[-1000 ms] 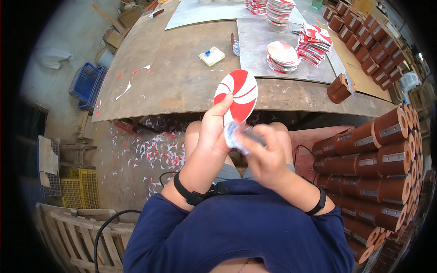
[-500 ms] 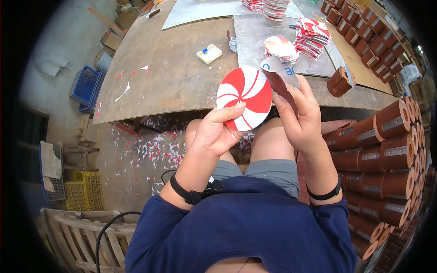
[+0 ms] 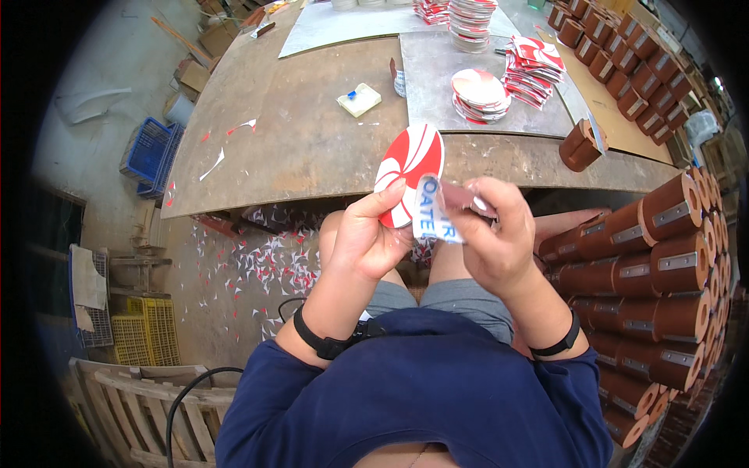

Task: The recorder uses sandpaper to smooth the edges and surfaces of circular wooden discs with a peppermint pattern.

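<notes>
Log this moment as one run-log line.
left hand: holds red-and-white disc | right hand: holds strip of tape beside disc | table: disc stacks

Worn brown wooden table carries grey metal sheets, stacks of red-and-white swirl discs, a pale yellow sponge block and a brown cylinder.

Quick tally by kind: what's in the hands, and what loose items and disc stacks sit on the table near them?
Red-white disc in left hand: 1
Printed strip in right hand: 1
Yellow sponge on table: 1
Disc stacks: 3
Brown block: 1
Total: 7
</notes>
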Available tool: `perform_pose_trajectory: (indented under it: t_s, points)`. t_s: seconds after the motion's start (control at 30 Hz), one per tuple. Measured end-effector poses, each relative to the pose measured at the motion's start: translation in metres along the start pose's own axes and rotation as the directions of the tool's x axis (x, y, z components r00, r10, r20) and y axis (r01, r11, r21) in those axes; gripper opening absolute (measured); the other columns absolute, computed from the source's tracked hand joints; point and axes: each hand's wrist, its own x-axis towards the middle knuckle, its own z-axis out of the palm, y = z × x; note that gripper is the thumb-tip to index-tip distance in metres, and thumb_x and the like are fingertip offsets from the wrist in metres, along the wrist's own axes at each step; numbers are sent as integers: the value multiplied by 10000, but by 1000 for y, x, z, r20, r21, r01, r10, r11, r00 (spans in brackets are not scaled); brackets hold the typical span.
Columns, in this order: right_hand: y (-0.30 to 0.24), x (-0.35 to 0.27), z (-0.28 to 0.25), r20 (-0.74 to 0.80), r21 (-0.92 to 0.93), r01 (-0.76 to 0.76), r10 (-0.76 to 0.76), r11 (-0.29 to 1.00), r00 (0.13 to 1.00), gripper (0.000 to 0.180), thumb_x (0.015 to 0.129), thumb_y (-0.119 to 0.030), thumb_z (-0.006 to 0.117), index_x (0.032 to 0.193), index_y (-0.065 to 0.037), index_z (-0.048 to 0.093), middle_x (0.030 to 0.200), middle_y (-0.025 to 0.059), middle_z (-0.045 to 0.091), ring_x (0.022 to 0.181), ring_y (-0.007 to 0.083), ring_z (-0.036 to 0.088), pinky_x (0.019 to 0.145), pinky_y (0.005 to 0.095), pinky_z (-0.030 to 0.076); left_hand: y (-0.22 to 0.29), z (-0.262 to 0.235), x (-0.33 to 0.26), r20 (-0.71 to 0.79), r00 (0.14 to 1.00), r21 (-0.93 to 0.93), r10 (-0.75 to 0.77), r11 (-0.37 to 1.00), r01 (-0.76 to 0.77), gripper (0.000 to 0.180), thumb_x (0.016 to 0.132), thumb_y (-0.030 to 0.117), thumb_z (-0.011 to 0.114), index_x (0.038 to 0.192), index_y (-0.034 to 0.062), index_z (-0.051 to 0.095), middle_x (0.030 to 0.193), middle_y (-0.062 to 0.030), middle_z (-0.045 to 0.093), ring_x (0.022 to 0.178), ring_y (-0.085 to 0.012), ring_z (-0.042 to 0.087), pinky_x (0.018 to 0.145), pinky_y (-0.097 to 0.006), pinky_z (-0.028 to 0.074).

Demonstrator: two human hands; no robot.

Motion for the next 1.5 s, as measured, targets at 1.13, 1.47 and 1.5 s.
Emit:
perform_pose_trajectory:
  t_s: [1.13,1.47,1.5]
  points:
    - [7,7,-29,104,122,-5,-8,993,994,225,557,-36,632,781,-64,640,898,81,522,678,217,532,541,309,435,8,-5,-2,205,974,361,-100,932,20,661,698,-52,575,1282,-28,266,1212,-187,447,1114,-282,478,954,-391,388]
    - [4,6,-32,110,188,27,-48,982,993,226,569,-42,625,791,-81,643,889,86,523,655,214,529,521,311,428,12,-14,-6,190,970,358,-150,931,74,663,666,-96,584,1263,-5,309,1174,-159,476,1083,-260,500,935,-381,401]
    - [11,4,-29,92,59,-22,17,998,996,243,582,-27,617,818,-77,647,892,94,519,677,233,538,545,315,442,13,-17,-2,207,961,386,-183,918,91,664,662,-94,592,1259,-6,313,1168,-155,478,1077,-254,503,932,-376,403]
